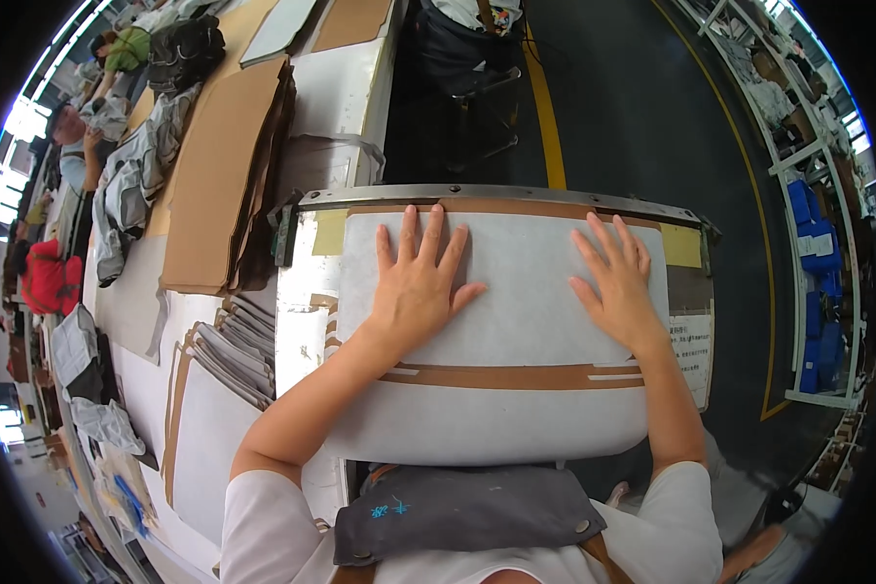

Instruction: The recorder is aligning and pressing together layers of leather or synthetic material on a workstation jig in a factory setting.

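Observation:
A white sheet [516, 311] lies over the work surface in front of me, with a brown board strip [516, 377] crossing it near its lower part. Below that strip, white material [496, 423] hangs over the near edge with rounded corners. My left hand [414, 287] rests flat on the sheet's left half, fingers spread and pointing away. On the right half lies my right hand [618, 287], also flat with its fingers apart. Just beyond the fingertips, a riveted metal bar [516, 194] runs along the far edge. Neither hand grips anything.
At left, a white table [336, 92] carries a stack of brown boards [224, 175] and a pile of layered grey-white panels [229, 360]. A black chair [482, 107] stands beyond. Blue bins [816, 243] fill a rack at right. Other people [76, 131] sit far left.

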{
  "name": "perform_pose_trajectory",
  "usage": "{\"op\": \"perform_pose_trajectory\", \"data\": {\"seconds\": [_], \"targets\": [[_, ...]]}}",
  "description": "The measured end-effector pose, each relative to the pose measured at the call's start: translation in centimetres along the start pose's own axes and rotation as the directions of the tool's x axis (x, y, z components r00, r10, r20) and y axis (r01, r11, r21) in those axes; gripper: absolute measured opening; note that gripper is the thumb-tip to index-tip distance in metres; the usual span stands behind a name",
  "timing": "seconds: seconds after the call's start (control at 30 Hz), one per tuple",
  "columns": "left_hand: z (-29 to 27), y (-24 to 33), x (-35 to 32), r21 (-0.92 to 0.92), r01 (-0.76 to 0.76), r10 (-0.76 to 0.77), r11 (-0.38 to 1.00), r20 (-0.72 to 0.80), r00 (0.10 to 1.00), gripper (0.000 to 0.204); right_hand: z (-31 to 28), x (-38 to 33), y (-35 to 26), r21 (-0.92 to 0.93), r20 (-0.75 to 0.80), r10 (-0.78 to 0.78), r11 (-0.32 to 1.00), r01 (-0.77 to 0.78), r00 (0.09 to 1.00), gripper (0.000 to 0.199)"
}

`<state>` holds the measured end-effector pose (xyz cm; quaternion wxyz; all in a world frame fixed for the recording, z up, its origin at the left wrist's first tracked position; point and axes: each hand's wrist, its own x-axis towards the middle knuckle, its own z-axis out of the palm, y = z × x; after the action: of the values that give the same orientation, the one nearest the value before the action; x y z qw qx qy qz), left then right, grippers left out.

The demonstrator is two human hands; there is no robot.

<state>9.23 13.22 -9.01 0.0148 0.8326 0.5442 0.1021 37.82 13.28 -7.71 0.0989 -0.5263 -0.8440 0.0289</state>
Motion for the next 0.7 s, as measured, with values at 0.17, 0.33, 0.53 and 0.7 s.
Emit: {"op": "perform_pose_trajectory", "data": {"seconds": [0.17,0.33,0.53,0.7], "targets": [[0.15,0.0,-0.11,0.026,-0.026,0.028,0.999,-0.078,0.997,0.066,-0.09,0.0,-0.07,0.005,0.017,0.006,1.0,-0.006,1.0,0.052],[-0.44,0.07,-0.04,-0.009,-0.004,0.004,1.0,0.017,1.0,0.068,-0.03,-0.01,-0.07,0.005,0.013,-0.001,1.0,0.0,1.0,0.052],[-0.62,-0.03,0.09,-0.021,-0.009,0.01,1.0,0.026,1.0,0.068,-0.38,-0.06,-0.26,0.01,0.007,0.006,1.0,-0.006,1.0,0.052],[-0.59,0.05,0.11,-0.02,-0.008,0.009,1.0,0.045,0.999,0.068,0.0,-0.18,-0.12,0.003,-0.022,-0.012,1.0,0.012,1.0,0.053]]}}
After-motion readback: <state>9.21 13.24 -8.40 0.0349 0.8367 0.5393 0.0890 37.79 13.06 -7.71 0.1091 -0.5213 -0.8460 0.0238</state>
